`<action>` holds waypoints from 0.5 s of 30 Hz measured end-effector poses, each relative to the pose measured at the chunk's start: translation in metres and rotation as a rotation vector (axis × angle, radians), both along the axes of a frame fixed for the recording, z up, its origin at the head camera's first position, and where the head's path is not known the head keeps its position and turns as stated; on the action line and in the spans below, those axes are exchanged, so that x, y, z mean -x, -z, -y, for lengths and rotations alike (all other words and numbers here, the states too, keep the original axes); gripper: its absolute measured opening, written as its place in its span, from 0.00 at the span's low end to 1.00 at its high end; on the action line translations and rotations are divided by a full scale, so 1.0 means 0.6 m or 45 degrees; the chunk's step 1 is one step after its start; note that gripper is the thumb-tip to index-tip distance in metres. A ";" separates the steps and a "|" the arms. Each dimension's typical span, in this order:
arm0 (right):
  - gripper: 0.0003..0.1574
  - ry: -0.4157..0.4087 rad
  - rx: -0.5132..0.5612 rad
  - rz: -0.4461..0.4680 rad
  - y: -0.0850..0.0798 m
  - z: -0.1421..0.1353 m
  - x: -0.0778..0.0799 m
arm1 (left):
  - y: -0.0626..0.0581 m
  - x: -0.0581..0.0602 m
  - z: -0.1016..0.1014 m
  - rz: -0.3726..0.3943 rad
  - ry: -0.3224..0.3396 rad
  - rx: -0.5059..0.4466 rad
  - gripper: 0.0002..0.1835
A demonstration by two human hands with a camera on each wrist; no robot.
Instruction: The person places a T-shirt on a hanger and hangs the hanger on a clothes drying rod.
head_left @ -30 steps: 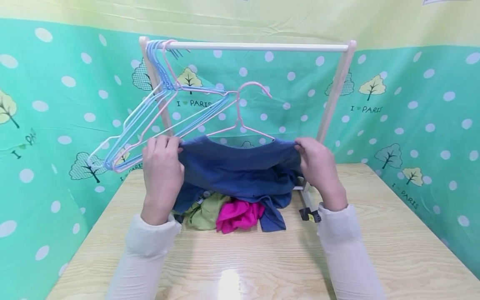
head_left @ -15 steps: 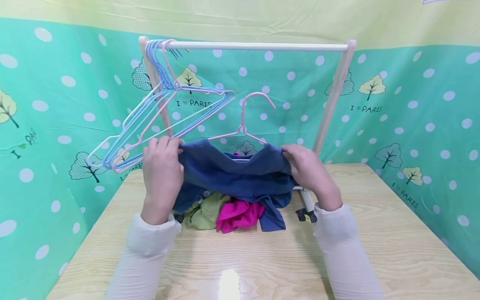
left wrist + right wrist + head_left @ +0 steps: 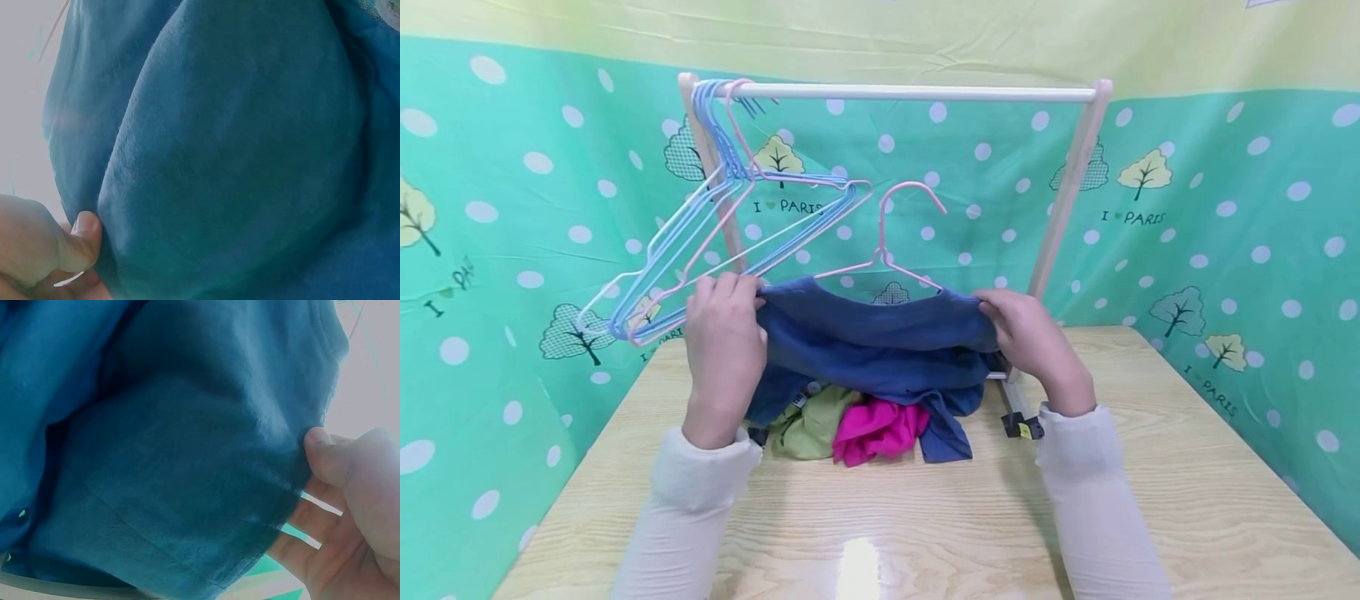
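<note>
A dark blue shirt (image 3: 872, 354) hangs spread between my two hands, its lower part bunched. A pink hanger (image 3: 882, 233) sits inside it; the hook and upper arms stick out of the neckline, while the rest is hidden by cloth. My left hand (image 3: 724, 354) pinches the shirt's left shoulder. On the opposite shoulder, my right hand (image 3: 1033, 342) pinches the cloth between thumb and fingers. In the left wrist view the thumb (image 3: 86, 234) presses on the fabric's edge. The right wrist view has the other thumb (image 3: 322, 450) on the cloth, fingers behind it.
A rack with a white rail (image 3: 910, 93) stands behind the shirt. Several blue hangers (image 3: 692, 225) and a pink one hang at its left end. Below the shirt, a green garment (image 3: 811, 429) and a magenta garment (image 3: 880, 433) lie crumpled on the wooden table (image 3: 820, 533).
My right hand moved inward, slackening the neckline, then back outward, drawing it flatter again. The hanger's hook sits a little lower than one second ago. My left hand stayed nearly in place.
</note>
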State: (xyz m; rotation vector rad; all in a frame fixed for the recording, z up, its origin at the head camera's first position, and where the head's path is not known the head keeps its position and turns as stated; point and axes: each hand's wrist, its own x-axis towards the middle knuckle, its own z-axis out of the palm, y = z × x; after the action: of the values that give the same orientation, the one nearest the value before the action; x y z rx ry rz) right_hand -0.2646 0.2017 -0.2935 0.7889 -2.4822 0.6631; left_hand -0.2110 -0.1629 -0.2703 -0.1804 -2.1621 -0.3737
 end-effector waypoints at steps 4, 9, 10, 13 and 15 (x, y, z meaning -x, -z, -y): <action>0.16 0.026 0.027 -0.019 -0.002 0.001 -0.004 | 0.002 0.001 -0.003 0.017 -0.003 0.004 0.07; 0.17 0.050 0.074 -0.090 -0.008 0.003 -0.010 | 0.003 0.002 -0.005 0.013 -0.009 0.002 0.07; 0.18 0.058 0.088 -0.110 -0.009 0.005 -0.012 | 0.003 0.002 -0.006 0.014 -0.010 0.002 0.07; 0.18 0.081 0.156 -0.219 -0.010 0.012 -0.016 | 0.003 0.000 -0.009 0.021 -0.019 0.019 0.07; 0.16 0.087 0.219 -0.321 -0.011 0.019 -0.019 | 0.003 -0.001 -0.012 0.029 -0.023 0.038 0.06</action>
State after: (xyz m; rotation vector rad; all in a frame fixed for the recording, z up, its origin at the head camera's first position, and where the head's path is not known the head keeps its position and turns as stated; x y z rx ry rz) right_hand -0.2533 0.1902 -0.2869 0.6752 -2.1824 0.6956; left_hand -0.2103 -0.1559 -0.2723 -0.1738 -2.1911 -0.3350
